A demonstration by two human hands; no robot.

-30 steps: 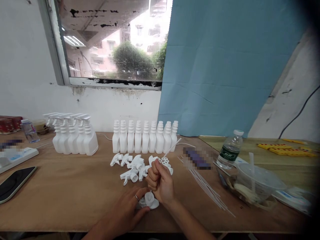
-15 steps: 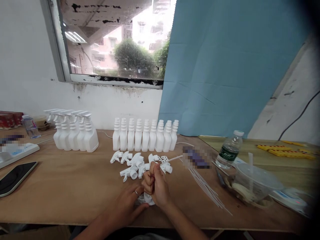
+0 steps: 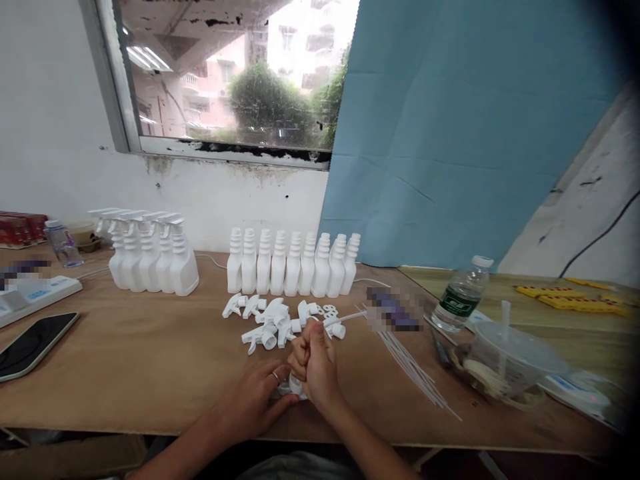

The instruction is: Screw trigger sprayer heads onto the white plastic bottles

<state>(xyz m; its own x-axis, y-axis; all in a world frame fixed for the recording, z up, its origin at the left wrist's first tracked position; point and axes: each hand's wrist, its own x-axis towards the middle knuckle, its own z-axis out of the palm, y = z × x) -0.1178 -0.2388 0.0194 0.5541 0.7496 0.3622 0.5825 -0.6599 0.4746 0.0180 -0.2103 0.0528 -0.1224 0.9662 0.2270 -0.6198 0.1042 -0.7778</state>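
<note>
My left hand (image 3: 260,398) is closed around a white trigger spray head (image 3: 294,387) close to the table's front edge; the fingers hide most of it. Pressed up against it is my right hand (image 3: 319,367), a fist with the thumb on top. From that fist a thin white tube (image 3: 349,316) sticks out to the upper right; its other end is hidden by my hands. Just beyond them lies a loose pile of white spray heads (image 3: 273,321), with small white rings (image 3: 330,310) at its right side. More thin tubes (image 3: 413,367) lie in a bundle to the right.
A row of white bottles without tops (image 3: 291,270) stands behind the pile. Bottles with spray heads (image 3: 150,257) stand at left. A phone (image 3: 37,343) and power strip (image 3: 40,297) lie far left. At right are a water bottle (image 3: 460,300) and a lidded plastic bowl (image 3: 515,353).
The camera view has tilted slightly, so the table things sit a little higher. Both hands keep nearly the same place and grip, the tube still in the right fist.
</note>
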